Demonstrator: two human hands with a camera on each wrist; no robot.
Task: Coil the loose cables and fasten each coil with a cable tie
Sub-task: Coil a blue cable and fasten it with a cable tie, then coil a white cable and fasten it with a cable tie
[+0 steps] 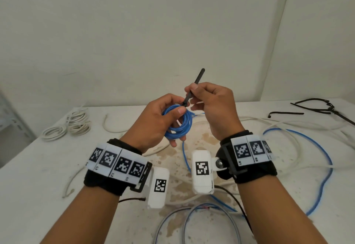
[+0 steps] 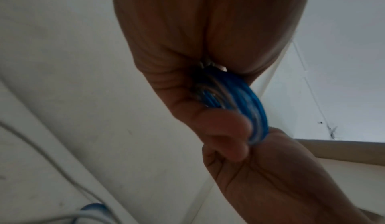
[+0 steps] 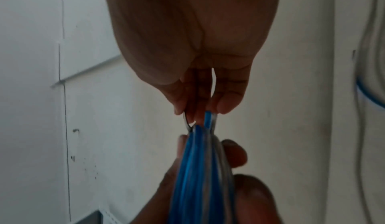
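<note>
Head view, hands: left hand (image 1: 153,120) grips the blue cable coil (image 1: 179,123) above the table (image 1: 28,167), thumb curled across its top turns; right hand (image 1: 209,105) pinches the black cable tie (image 1: 194,88), whose tail points up and away while its lower end meets the coil's top.
Head view, table: tied white coils (image 1: 67,128) lie far left; loose white cables (image 1: 278,126) and a loose blue cable (image 1: 317,157) sprawl on the right, with spare black ties (image 1: 284,113) at the far right.
Left wrist view: fingers (image 2: 225,128) curled tight round the blurred blue turns (image 2: 256,102), the other hand just beyond.
Right wrist view: fingertips (image 3: 224,105) closed at the coil's top edge (image 3: 200,161); the tie there is too dark to make out.
Handling: the coil looks light and springy, likely to fan open if released, so hold it across all turns beside the tie. The thin, smooth tie seems best pinched near its tail.
</note>
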